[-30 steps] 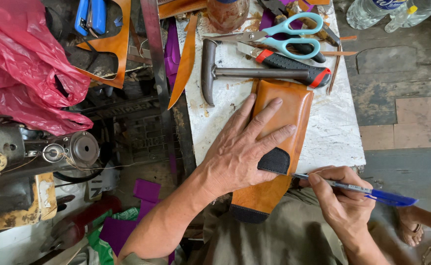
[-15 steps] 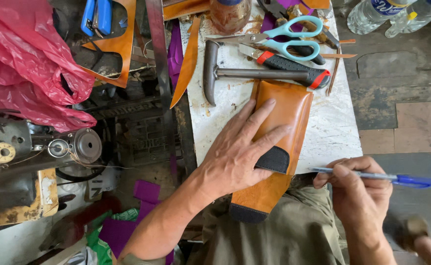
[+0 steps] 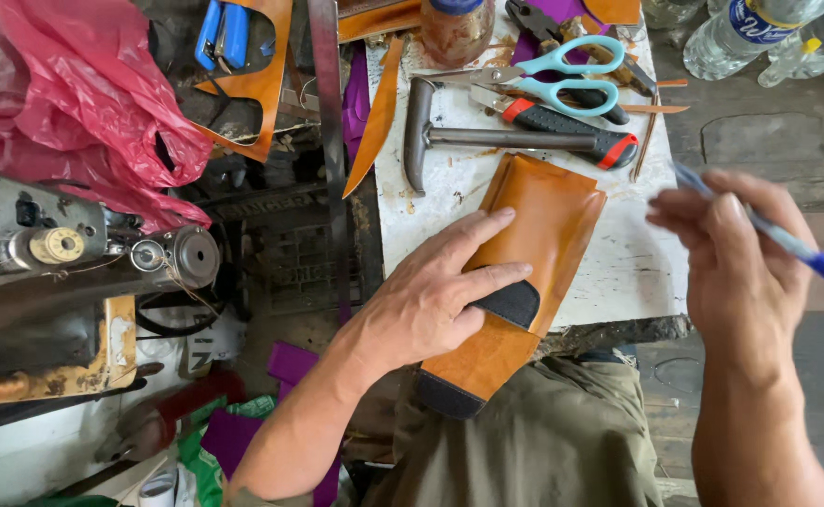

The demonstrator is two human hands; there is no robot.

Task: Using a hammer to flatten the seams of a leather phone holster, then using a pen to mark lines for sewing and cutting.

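Left hand (image 3: 426,305) on leather piece (image 3: 534,239)

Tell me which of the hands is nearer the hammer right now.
Left. The left hand lies flat on the tan leather piece, fingertips just below the hammer. The right hand is lifted off to the side, past the table edge, holding a blue pen.

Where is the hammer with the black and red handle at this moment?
In the head view, the hammer with the black and red handle lies on the white worktable, between the turquoise-handled scissors and the tan leather piece, beyond the left hand.
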